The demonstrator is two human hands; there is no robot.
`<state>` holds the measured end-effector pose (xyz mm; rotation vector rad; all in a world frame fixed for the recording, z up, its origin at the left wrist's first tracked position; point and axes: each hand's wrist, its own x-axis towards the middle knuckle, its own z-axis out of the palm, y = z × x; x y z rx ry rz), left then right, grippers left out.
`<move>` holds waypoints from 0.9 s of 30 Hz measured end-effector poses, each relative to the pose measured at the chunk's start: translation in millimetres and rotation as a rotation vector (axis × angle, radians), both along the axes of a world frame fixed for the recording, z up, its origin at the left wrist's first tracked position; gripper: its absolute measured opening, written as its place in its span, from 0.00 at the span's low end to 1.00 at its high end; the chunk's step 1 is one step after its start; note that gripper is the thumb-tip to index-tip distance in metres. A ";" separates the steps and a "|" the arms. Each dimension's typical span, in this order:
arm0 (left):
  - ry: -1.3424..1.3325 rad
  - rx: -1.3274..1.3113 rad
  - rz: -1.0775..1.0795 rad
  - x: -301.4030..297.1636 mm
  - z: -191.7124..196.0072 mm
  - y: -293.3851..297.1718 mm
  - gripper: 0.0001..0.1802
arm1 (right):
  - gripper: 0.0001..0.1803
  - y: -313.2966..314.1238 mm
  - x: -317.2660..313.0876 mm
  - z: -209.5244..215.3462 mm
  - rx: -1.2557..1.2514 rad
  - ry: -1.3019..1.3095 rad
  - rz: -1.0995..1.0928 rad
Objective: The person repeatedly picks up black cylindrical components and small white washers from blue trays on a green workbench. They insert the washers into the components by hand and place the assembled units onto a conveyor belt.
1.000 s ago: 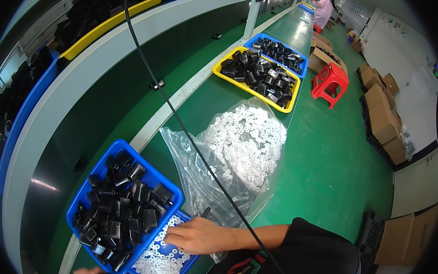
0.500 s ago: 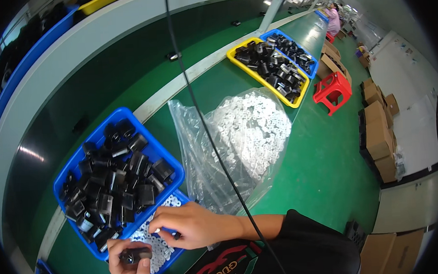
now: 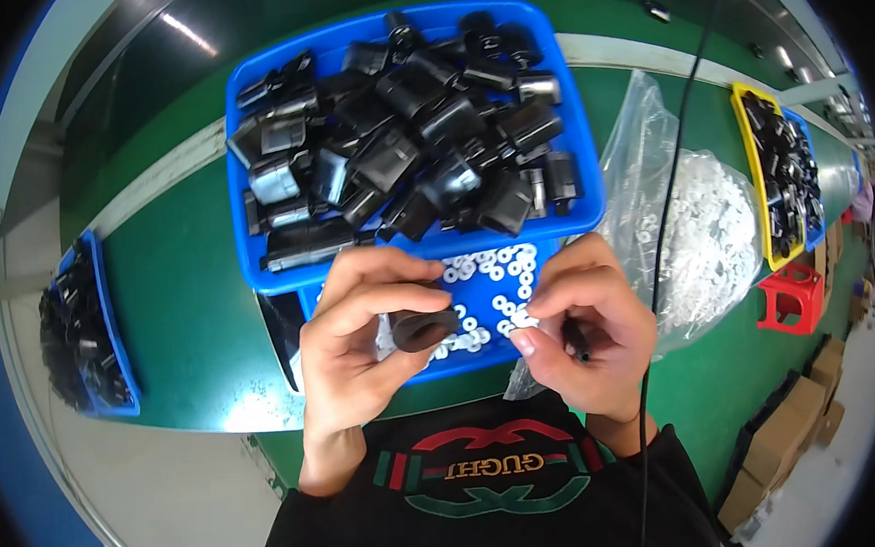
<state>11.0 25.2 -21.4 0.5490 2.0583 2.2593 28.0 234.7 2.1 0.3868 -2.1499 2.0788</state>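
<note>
My left hand grips a dark, hollow plastic housing between fingers and thumb, its rounded end turned to the right. My right hand is curled around a thin black rod-like piece. Its thumb and forefinger come together near a white ring, and I cannot tell whether they pinch it. Below both hands lies a small blue tray with many white plastic rings. A larger blue bin, heaped with glossy black housings, overlaps the small tray's far side.
A clear plastic bag of white rings rests to the right on the green table. Farther right stand a yellow bin and a red stool. Another blue bin is at the left. A black cable hangs down through the view.
The view has swung, so the bins now face me more squarely. Both hands remain over the small tray; the housing stays in the left hand, its end now turned right.
</note>
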 end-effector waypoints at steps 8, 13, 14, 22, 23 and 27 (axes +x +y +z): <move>-0.088 0.035 0.011 8.7 -1.5 4.3 0.25 | 0.19 -20.1 -12.0 12.5 0.279 0.197 0.148; -0.077 0.116 0.056 11.0 -2.2 10.6 0.21 | 0.26 -27.6 -10.2 13.9 0.303 0.146 0.144; -0.047 0.070 0.061 10.8 -2.6 9.5 0.21 | 0.28 -26.9 -9.2 12.9 0.294 0.135 0.140; 0.080 -0.069 0.076 13.1 -5.6 5.7 0.22 | 0.32 -29.6 -0.8 4.3 0.293 0.144 0.069; 0.098 -0.074 0.079 13.8 -5.9 5.1 0.23 | 0.32 -29.8 -0.6 4.6 0.298 0.144 0.067; 0.042 -0.087 -0.088 9.4 -2.4 -6.5 0.28 | 0.30 -27.4 -2.1 3.3 0.309 0.141 0.071</move>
